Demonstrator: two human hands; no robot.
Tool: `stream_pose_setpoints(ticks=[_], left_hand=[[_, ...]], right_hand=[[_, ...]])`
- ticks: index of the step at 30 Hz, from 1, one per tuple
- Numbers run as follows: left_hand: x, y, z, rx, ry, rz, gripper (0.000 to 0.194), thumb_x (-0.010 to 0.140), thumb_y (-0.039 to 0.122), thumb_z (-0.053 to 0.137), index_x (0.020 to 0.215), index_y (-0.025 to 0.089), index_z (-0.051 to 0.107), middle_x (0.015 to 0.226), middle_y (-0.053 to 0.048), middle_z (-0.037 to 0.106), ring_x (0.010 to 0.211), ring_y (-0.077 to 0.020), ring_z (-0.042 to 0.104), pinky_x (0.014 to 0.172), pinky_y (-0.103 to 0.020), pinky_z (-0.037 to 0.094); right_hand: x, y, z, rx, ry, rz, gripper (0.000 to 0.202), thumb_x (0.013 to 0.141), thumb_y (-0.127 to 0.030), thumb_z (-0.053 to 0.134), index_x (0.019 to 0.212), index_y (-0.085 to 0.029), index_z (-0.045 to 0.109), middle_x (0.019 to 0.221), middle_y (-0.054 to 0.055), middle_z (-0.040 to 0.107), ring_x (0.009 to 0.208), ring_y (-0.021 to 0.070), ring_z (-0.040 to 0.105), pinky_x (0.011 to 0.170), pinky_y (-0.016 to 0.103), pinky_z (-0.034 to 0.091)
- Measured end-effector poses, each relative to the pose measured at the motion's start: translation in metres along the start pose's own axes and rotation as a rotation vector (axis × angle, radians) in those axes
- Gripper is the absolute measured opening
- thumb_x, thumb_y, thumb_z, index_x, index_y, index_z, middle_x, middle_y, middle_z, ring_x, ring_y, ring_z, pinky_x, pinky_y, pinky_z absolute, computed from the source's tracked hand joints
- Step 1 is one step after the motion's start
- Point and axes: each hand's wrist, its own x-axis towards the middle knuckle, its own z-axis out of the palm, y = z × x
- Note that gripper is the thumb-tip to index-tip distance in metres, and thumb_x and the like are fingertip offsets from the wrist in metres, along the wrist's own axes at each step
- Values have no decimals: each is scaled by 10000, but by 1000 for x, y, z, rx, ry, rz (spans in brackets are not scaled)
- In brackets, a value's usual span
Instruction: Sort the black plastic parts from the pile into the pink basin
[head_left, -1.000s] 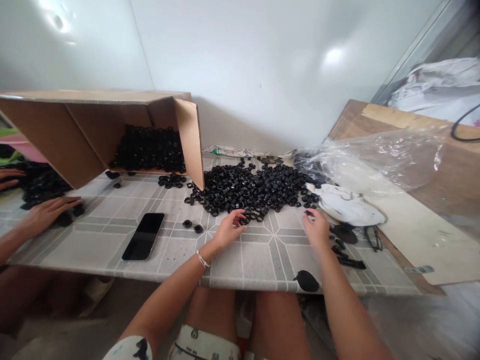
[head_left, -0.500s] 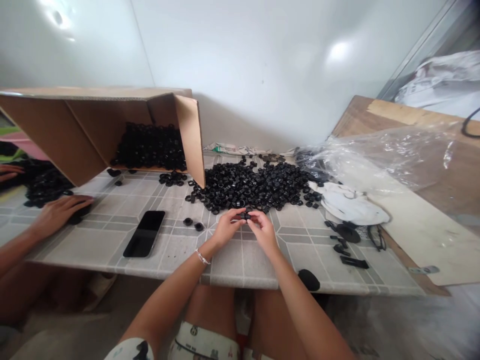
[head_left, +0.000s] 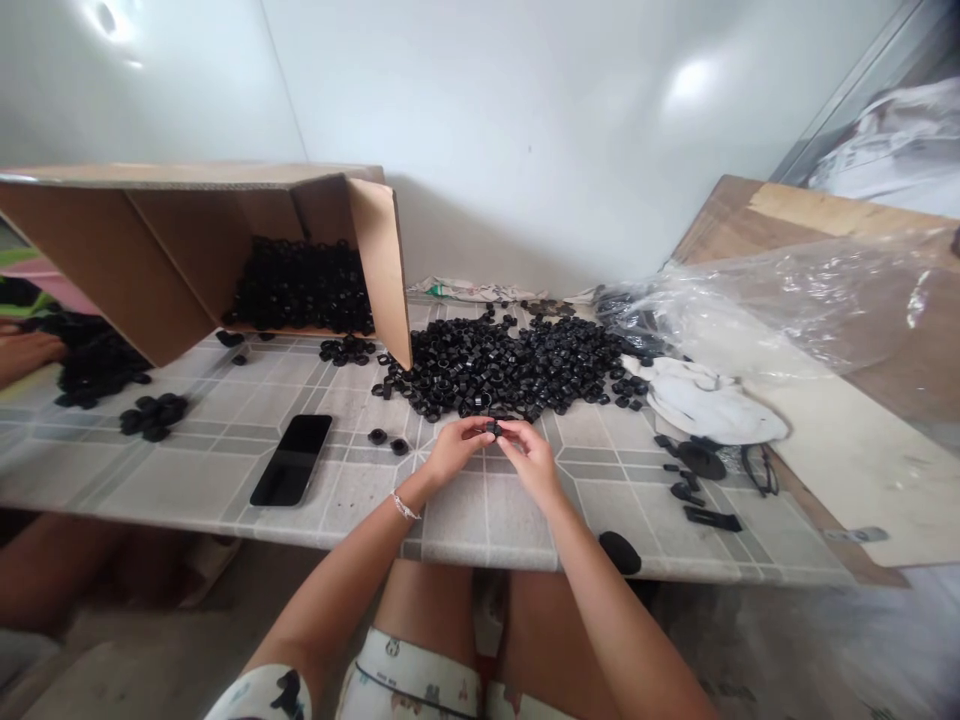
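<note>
With both forearms reaching forward from the near edge and angling inward, the left hand [head_left: 454, 449] and the right hand [head_left: 533, 458] meet fingertip to fingertip over a worktop [head_left: 322, 540] covered in checked cloth. Pinched between the thumbs and fingers of both is a small black part [head_left: 493, 428], directly in front of a wide heap of black rings [head_left: 510, 365]. The left wrist wears a pale bracelet [head_left: 405, 506]. To the left lie two loose black pieces [head_left: 388, 441] and a dark-screened phone [head_left: 291, 460]; beyond them, a cardboard box [head_left: 382, 270] on its side holds more black parts. To the right rests a white cloth item [head_left: 712, 403]. At far left, another person's hand [head_left: 28, 352] touches a dark pile [head_left: 97, 362].
</note>
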Motion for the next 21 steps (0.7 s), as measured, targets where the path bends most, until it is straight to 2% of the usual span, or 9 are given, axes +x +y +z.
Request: stream_pose_setpoints(ticks=[7,11,14,18,21], left_hand=[[0,-7,4,-47,-28,9,319,737,285,710,1004,128,632,1024,-95,690,918,-200,657,882,-362,511],[-6,-4,4,82,-25,133,282,763,248,691,1012,138,618,976,-79,674,876,-180,656,840,-341,530],[-11,2,4,235,-31,236,257,807,244,651,1048,159,620,978,-71,666,894,-178,649,857,-347,527],[-10,1,7,197,-36,264,252,811,253,653,1042,159,611,983,-71,663,907,-182,657,848,-342,542],[-6,-4,11,69,-6,231,279,787,257,681,1031,151,598,971,-73,674,893,-181,669,844,-344,552]], right_hand=[[1,-6,-1,-9,41,108,267,739,-457,666,843,-214,628,809,41,664,764,206,608,739,361,496],[2,-6,-3,72,-14,183,327,702,-516,682,810,-217,605,761,26,654,704,188,592,691,333,485],[2,-6,-4,97,-24,235,367,683,-553,688,760,-210,584,651,-5,596,609,156,537,610,295,443],[-2,-9,0,-17,68,194,444,732,-588,626,584,-207,453,514,-52,413,528,113,403,527,252,327],[-6,-12,3,-34,118,147,449,814,-588,526,593,-205,448,545,-43,402,554,113,400,537,249,325]])
